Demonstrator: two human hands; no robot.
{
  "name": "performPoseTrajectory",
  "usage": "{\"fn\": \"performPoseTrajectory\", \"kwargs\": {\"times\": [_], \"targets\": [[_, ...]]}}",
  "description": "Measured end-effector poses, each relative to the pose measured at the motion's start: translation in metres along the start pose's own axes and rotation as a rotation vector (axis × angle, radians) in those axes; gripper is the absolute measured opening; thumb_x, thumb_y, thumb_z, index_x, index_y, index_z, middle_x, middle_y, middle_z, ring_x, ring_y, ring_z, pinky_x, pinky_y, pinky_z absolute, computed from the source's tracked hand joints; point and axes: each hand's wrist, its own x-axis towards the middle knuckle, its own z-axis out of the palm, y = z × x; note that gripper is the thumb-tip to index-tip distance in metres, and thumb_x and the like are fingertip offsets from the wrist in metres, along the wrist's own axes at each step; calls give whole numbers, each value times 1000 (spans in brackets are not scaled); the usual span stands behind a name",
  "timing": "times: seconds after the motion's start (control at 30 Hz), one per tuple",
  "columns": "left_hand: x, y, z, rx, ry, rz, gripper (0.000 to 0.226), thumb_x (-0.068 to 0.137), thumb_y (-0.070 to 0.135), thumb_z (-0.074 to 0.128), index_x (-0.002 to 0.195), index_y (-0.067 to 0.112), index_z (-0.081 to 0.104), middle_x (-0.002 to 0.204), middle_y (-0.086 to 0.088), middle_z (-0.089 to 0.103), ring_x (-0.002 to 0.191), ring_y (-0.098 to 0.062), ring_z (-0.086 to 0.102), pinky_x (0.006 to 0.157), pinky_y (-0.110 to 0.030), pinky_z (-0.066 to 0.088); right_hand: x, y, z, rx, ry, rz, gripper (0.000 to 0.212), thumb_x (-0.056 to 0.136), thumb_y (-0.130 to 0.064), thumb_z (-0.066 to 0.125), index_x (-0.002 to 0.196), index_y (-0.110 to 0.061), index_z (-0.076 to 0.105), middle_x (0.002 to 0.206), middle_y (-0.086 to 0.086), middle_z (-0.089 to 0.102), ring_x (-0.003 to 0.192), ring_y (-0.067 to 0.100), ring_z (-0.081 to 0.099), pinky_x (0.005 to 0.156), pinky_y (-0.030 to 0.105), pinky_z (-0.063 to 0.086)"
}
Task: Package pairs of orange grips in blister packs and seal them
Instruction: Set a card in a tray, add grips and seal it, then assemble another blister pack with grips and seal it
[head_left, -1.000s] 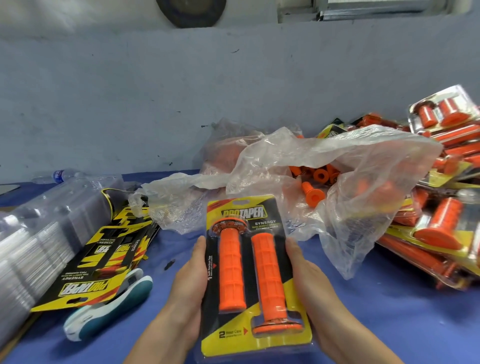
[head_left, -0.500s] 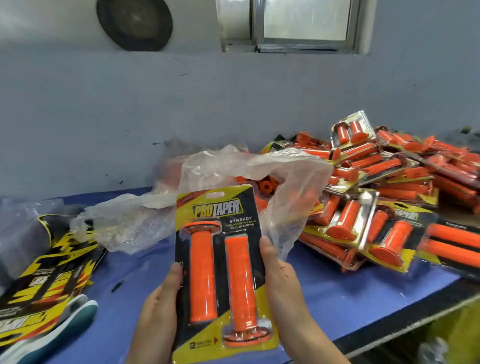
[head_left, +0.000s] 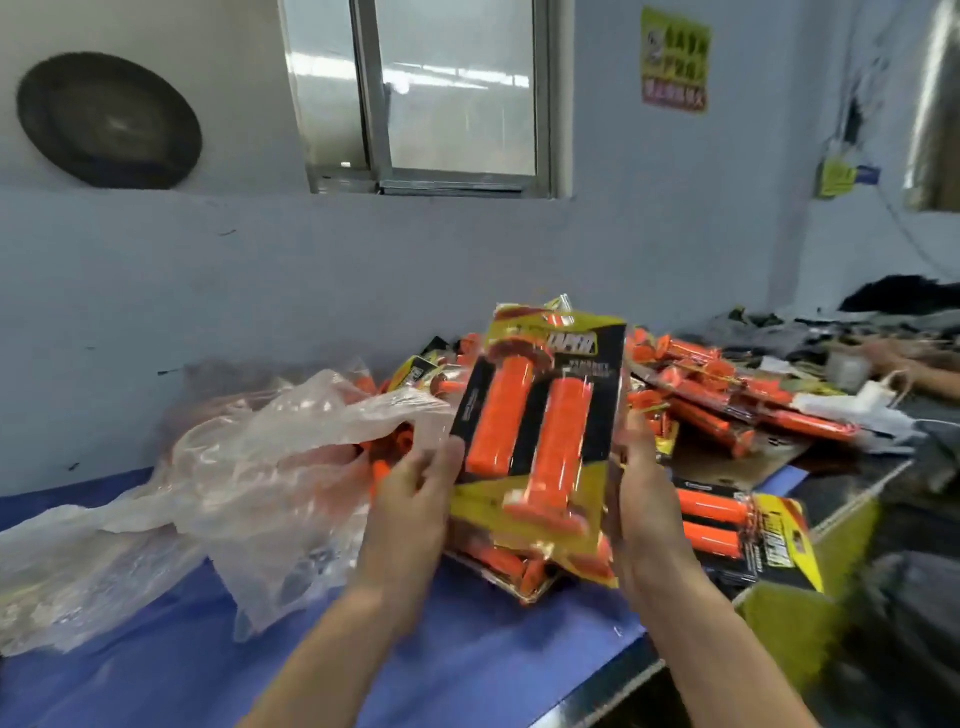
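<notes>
Filled pack (head_left: 540, 441) tilted above the heap (head_left: 727, 405) on the desk's (head_left: 467, 649) right, left hand (head_left: 415, 499) and right hand (head_left: 644, 493) fingers pinching only its side edges; may slip or slide off the heap.

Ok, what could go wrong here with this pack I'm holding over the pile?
The left hand and right hand hold the tilted blister pack only by its side edges; it could slip. The pile of finished packs looks loose, so another dropped on may slide off. The lone pack near the edge of the table might get knocked down.
</notes>
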Motion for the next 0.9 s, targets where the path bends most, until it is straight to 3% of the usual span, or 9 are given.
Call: {"fn": "performPoseTrajectory", "kwargs": {"times": [0.1, 0.17, 0.3, 0.4, 0.5, 0.57, 0.73, 0.83, 0.9], "targets": [[109, 53, 63, -147, -1, -67, 51, 96, 46, 56, 106, -4, 59, 85, -16, 63, 76, -26, 69, 70, -36, 61, 56, -40, -12, -41, 129, -89, 59, 97, -63, 34, 127, -18, 57, 120, 0, 63, 112, 22, 58, 95, 42, 47], [156, 77, 93, -91, -44, -144, 56, 95, 52, 55, 118, 1, 50, 94, -9, 53, 95, -29, 62, 82, -36, 58, 76, -39, -18, -94, 189, -135, 56, 99, -58, 35, 140, -21, 44, 132, -6, 50, 122, 18, 48, 102, 40, 38], [170, 67, 105, 76, -46, -100, 57, 100, 46, 49, 136, 3, 43, 102, -8, 51, 86, -19, 55, 75, -33, 52, 73, 1, -20, -236, 155, -150, 34, 99, -51, 39, 125, -31, 48, 125, -2, 57, 114, 22, 56, 98, 49, 46], [136, 35, 77, 157, -95, -14, 37, 101, 42, 48, 123, 13, 53, 101, -6, 62, 89, -19, 65, 81, -37, 59, 55, 37, -6, -242, 106, -173, 12, 99, -39, 45, 109, -40, 51, 104, -10, 63, 90, 10, 63, 76, 33, 48], [93, 10, 29, 139, -125, -17, 25, 102, 38, 49, 115, 19, 57, 100, -6, 67, 78, -13, 71, 66, -28, 58, 28, 66, 24, -288, -30, -207, 12, 100, -37, 45, 107, -46, 49, 104, -20, 59, 91, -2, 60, 72, 21, 48], [68, 2, -4, 185, -143, -35, 25, 101, 37, 49, 116, 19, 58, 95, -5, 70, 77, -15, 71, 65, -27, 56, 11, 78, 47, -299, -129, -241, 14, 100, -34, 47, 109, -44, 49, 105, -21, 60, 92, -9, 58, 69, 11, 47], [22, -8, -78, 257, -164, -113, 18, 102, 25, 49, 109, 12, 60, 82, -7, 69, 68, -21, 68, 59, -28, 56, -28, 92, 98, -311, -298, -245, 19, 98, -23, 49, 113, -33, 52, 106, -12, 63, 99, 3, 60, 89, 34, 51], [5, -23, -107, 317, -151, -230, 17, 103, 23, 49, 106, 10, 59, 84, -8, 67, 65, -17, 65, 59, -28, 55, -42, 112, 98, -432, -211, -262, 20, 98, -29, 50, 117, -34, 53, 114, -14, 59, 108, 7, 55, 94, 40, 48], [-4, -35, -115, 358, -159, -268, 16, 103, 23, 48, 105, 11, 58, 87, -8, 66, 65, -14, 64, 59, -27, 54, -47, 126, 83, -675, -84, -335, 29, 97, -28, 52, 125, -32, 51, 124, -13, 54, 117, 10, 47, 101, 38, 41]]}}
